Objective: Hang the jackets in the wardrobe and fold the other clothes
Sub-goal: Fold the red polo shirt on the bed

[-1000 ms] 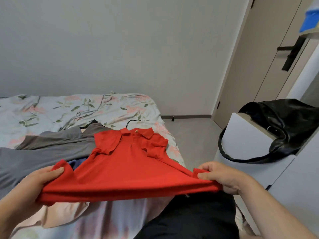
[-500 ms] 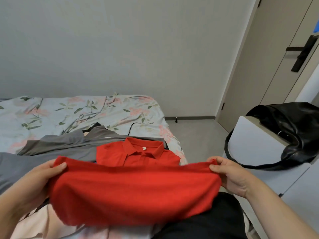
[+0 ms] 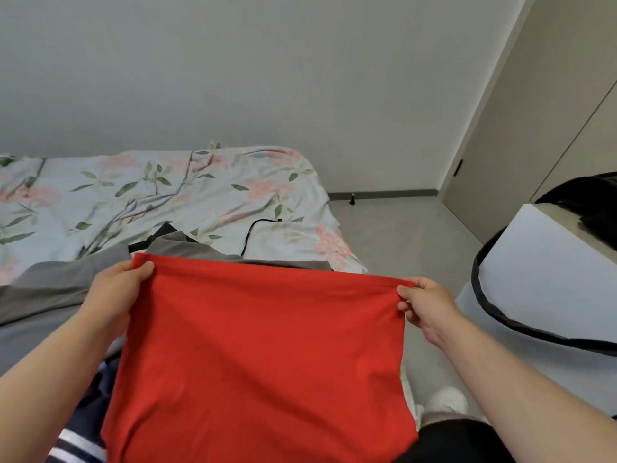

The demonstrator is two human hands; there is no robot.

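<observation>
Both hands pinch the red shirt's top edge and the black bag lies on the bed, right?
No. In the head view the bag sits on the white cabinet beside the bed, not on it. The left hand and right hand do pinch the shirt by its top edge.

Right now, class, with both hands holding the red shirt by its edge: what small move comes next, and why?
Probably lower the held edge onto the bed. The left hand and right hand pinch the red shirt at two corners, taut and level above the grey garment, not yet laid down.
</observation>
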